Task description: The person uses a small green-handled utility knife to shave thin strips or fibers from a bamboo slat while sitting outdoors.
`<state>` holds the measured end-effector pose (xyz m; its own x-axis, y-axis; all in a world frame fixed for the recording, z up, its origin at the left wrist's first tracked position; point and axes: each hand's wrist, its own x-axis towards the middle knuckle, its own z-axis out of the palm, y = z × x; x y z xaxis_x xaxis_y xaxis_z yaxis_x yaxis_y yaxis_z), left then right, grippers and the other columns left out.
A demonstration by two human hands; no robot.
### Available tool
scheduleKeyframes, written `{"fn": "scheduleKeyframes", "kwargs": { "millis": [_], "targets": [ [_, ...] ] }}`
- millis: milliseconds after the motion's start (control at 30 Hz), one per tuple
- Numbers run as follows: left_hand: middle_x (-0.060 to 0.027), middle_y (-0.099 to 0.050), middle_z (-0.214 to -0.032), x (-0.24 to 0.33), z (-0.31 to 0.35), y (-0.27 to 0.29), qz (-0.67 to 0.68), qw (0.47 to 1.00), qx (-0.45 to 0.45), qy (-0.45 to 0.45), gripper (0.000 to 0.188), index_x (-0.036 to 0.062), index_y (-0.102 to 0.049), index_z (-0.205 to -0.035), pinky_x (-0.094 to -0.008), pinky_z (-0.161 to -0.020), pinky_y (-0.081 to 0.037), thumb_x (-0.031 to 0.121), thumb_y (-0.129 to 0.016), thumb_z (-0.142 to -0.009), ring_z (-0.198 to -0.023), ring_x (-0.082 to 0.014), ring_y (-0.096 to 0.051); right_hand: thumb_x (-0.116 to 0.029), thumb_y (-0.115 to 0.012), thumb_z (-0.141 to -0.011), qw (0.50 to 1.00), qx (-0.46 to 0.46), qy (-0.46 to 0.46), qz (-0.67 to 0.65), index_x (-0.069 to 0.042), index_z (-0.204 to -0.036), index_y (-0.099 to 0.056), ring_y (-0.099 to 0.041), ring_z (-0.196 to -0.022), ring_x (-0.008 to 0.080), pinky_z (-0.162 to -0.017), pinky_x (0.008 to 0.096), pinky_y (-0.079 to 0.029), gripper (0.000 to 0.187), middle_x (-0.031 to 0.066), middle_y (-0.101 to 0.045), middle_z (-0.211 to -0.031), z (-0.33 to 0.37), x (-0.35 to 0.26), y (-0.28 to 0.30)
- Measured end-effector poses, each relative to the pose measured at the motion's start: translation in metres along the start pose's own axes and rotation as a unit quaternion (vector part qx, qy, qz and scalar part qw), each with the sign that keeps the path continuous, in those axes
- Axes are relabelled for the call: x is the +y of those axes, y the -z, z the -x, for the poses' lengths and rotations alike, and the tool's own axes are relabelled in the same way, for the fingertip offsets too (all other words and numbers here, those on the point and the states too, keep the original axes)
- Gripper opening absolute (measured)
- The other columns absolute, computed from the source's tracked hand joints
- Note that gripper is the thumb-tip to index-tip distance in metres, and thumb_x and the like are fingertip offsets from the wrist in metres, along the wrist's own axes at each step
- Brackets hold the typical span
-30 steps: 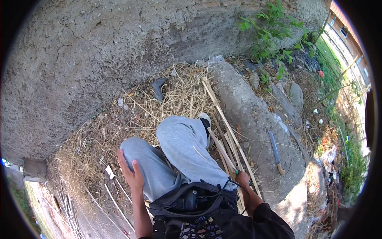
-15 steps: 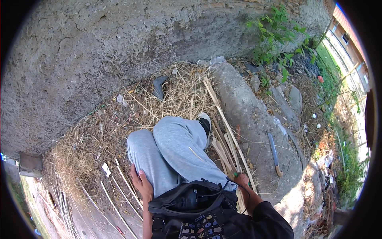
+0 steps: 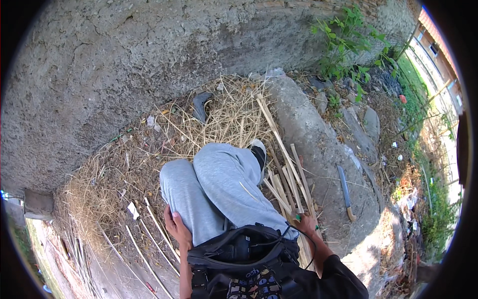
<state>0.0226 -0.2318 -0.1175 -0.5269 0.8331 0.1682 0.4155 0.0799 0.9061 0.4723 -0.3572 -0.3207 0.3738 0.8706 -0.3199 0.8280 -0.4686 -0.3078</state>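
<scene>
Head view: see pale bamboo strips (image 3: 282,190) lying between the grey trousers (image 3: 224,182) and a stone slab (image 3: 321,154), with the right grip (image 3: 308,225) curled around a mostly hidden green object (image 3: 298,218) over them and the left grip (image 3: 178,231) loosely open, apparently empty, against the same trousers. Cannot tell about any strip also pinned under the right grip. Expect light, springy handling, prone to splitting; take hold mid-length, across the flat faces.

Pale strips (image 3: 291,185), bunched, green object (image 3: 298,218) mostly hidden

A rough wall (image 3: 139,65) (grey, cracked) borders the littered ground (image 3: 144,172).
</scene>
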Motion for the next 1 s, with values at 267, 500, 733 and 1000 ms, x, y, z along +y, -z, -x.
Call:
{"fn": "scheduleKeyframes", "kwargs": {
  "millis": [267, 500, 733, 1000],
  "targets": [
    [-0.0221, -0.058, -0.119, -0.007, 0.000, 0.000, -0.006, 1.000, 0.001, -0.006, 0.045, -0.0077, -0.051, -0.127, -0.0373, -0.100, -0.037, 0.026, -0.047, -0.097, -0.111, -0.0288, -0.055, -0.025, -0.059, -0.083, 0.995, -0.072, -0.044, 0.055, -0.011, -0.101, -0.068, -0.067, -0.091, 0.0378, -0.078, 0.0492, -0.052, 0.025, 0.0178, -0.068, -0.097, -0.002, 0.002, -0.035],
    [-0.0231, -0.058, -0.122, -0.005, 0.000, 0.007, 0.001, 1.000, 0.002, 0.009, 0.045, -0.0071, -0.051, -0.128, -0.0389, -0.101, -0.038, 0.025, -0.048, -0.097, -0.113, -0.0304, -0.055, -0.011, -0.056, -0.079, 0.996, -0.075, 0.011, -0.057, -0.009, -0.103, -0.069, -0.067, -0.086, 0.0391, -0.075, 0.0471, -0.051, 0.027, 0.0223, -0.068, -0.090, -0.011, -0.008, 0.042],
    [-0.0220, -0.060, -0.119, -0.005, 0.000, 0.007, -0.002, 1.000, 0.004, 0.005, 0.044, -0.0066, -0.052, -0.126, -0.0380, -0.099, -0.040, 0.025, -0.048, -0.096, -0.110, -0.0287, -0.056, -0.015, -0.061, -0.090, 0.853, -0.289, -0.073, -0.428, -0.002, -0.116, -0.066, -0.043, -0.057, 0.0071, -0.050, 0.0245, -0.034, 0.030, 0.0019, -0.058, -0.073, -0.015, -0.024, 0.164],
    [-0.0207, -0.061, -0.114, 0.002, 0.001, 0.006, 0.017, 1.000, -0.003, 0.001, 0.043, -0.0069, -0.053, -0.125, -0.0369, -0.096, -0.041, 0.025, -0.048, -0.096, -0.103, -0.0261, -0.057, -0.030, -0.047, -0.101, 0.821, -0.140, -0.015, -0.553, 0.003, -0.119, -0.061, -0.035, -0.048, 0.0040, -0.042, 0.0211, -0.026, 0.040, 0.0033, -0.055, -0.070, -0.012, -0.060, 0.292]
  ]
}}
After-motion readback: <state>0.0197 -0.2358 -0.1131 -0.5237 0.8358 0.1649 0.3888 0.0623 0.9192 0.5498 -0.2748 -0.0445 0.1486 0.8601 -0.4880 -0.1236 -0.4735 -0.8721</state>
